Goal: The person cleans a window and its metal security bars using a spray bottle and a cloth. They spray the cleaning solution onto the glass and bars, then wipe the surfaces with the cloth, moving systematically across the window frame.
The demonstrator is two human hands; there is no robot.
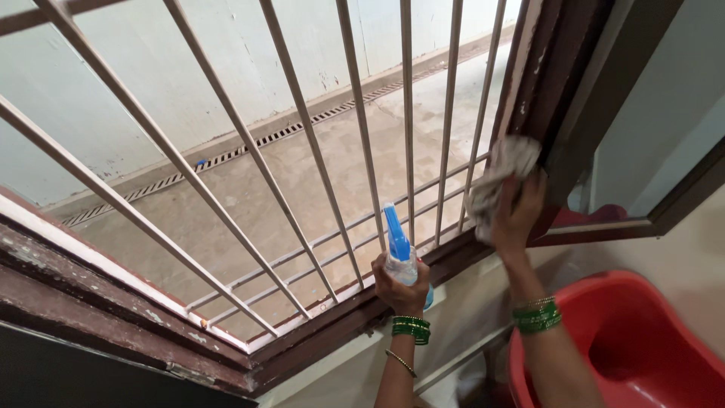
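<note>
At an open barred window, pale metal grille point(302, 151) set in dark brown frame point(332, 332), red plastic tub point(642, 340) lower right, right hand point(517, 215) fingers closed on grey cloth point(502, 170) pressed against frame upright, left hand point(400, 287) fingers wrapped around clear spray bottle point(400, 261) with blue nozzle, held at sill.

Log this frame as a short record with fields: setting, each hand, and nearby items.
setting: window with a metal grille in a brown frame, seen from indoors
left hand: fingers wrapped around a spray bottle with a blue trigger head, held by the lower bars
right hand: presses a crumpled cloth against the frame's side
wrists: green bangles on both
nearby: red plastic tub at lower right
outside: concrete floor with a drain grate
</note>
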